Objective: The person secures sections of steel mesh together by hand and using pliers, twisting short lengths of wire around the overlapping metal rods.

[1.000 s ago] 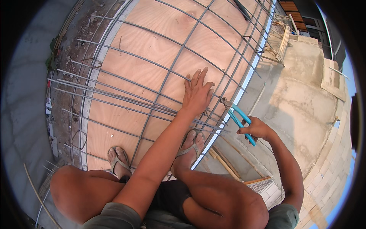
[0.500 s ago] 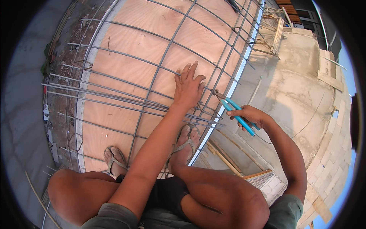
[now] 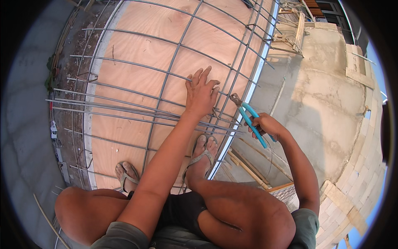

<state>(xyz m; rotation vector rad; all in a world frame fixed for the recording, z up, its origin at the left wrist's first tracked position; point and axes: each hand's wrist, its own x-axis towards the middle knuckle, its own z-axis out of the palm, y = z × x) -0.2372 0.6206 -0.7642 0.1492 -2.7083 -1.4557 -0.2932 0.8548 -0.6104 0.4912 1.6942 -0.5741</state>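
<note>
My right hand is closed round the blue handles of a pair of pincers. The pincers' metal jaws are at the end of a rebar rod, beside a crossing near the white edge of the board. My left hand lies over the rebar grid with its fingers spread, touching a rod; its palm side is hidden. A short twist of tie wire shows just below it. Under my left wrist runs a bundle of loose rebar rods.
Plywood sheet lies beneath the grid, and my sandalled feet stand on it. Beyond its right edge is a drop to a lower concrete floor with bamboo poles. A grey wall rises at the left.
The pincers and my right hand have shifted slightly left, and the tool has tilted more upright. My left hand stays on the grid. The whole view has moved a little.
</note>
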